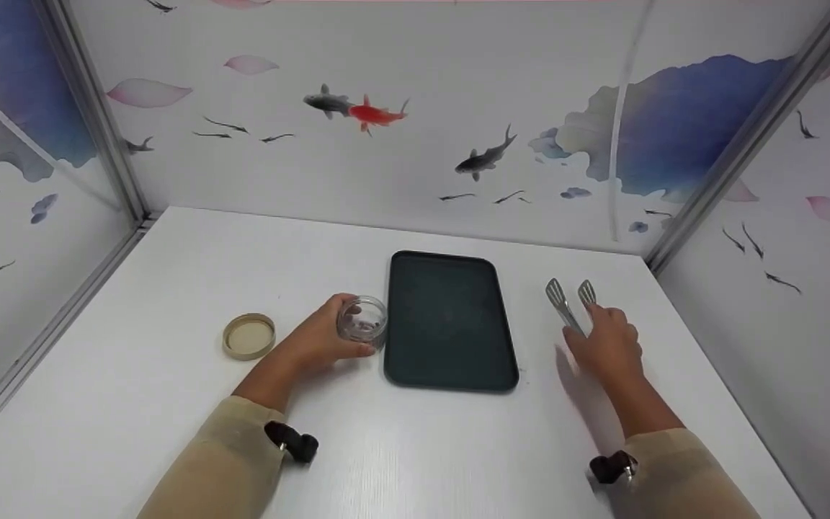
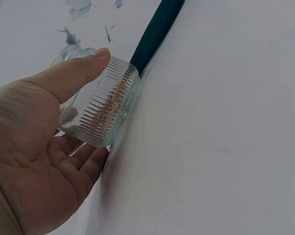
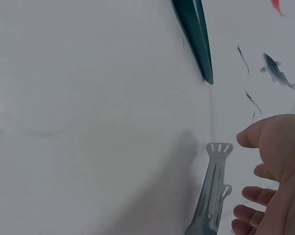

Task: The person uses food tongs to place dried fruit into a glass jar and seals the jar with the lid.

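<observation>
In the head view my left hand (image 1: 325, 335) holds a clear glass jar (image 1: 363, 319), thumb on the near side and fingers around the far side. The jar is lidless and stands right at the tray's left edge; its ribbed lower wall (image 2: 106, 110) shows in the left wrist view. My right hand (image 1: 608, 346) hovers over metal tongs (image 1: 566, 310), whose two slotted ends point away from me. In the right wrist view a gap shows between that hand's loosely bent fingers and the tongs (image 3: 211, 191). From the head, the hand hides the tongs' rear part.
A dark green rectangular tray (image 1: 449, 321) lies between the hands. Left of the left hand, a round beige lid (image 1: 248, 336) rests on the white table (image 1: 400, 447). Printed panels (image 1: 415, 180) with metal corner posts enclose the table at the back and sides.
</observation>
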A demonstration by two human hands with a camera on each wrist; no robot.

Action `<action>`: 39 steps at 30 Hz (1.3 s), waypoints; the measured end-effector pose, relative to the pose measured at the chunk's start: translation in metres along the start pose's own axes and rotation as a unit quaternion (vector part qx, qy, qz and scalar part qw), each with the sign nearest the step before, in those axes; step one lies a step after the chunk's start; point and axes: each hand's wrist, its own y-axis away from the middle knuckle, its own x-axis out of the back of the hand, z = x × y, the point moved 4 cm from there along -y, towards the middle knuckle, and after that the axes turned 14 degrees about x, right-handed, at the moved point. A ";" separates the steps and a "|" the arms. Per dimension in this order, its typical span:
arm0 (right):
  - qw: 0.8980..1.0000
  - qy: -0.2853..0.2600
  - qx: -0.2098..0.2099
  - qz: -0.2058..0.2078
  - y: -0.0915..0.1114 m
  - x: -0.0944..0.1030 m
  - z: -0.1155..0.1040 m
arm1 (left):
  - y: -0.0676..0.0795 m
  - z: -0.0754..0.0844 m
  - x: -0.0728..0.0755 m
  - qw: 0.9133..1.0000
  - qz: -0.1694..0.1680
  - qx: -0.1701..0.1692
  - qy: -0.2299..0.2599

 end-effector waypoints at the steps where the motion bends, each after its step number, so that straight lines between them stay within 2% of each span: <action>1: 1.000 -0.001 0.003 0.001 -0.001 0.000 -0.004 | 0.000 0.000 0.000 1.000 0.001 0.001 0.000; 7: 1.000 -0.010 0.023 -0.009 -0.002 -0.003 -0.032 | 0.001 0.000 0.000 1.000 0.004 0.001 0.003; 11: 0.999 -0.016 0.051 -0.007 -0.004 -0.008 -0.052 | 0.001 -0.001 0.000 1.000 0.003 -0.002 0.007; 22: 0.992 -0.077 0.103 -0.009 -0.005 -0.024 -0.110 | 0.002 0.000 0.000 1.000 -0.003 -0.006 0.009; 30: 0.988 -0.100 0.109 -0.036 -0.008 -0.044 -0.144 | -0.001 -0.002 0.000 1.000 -0.006 -0.012 0.014; 34: 0.984 -0.126 0.118 -0.046 -0.008 -0.052 -0.159 | 0.000 -0.002 0.001 1.000 -0.010 -0.015 0.015; 39: 0.973 -0.175 0.138 -0.058 -0.009 -0.060 -0.176 | 0.000 -0.002 0.003 1.000 -0.015 -0.013 0.009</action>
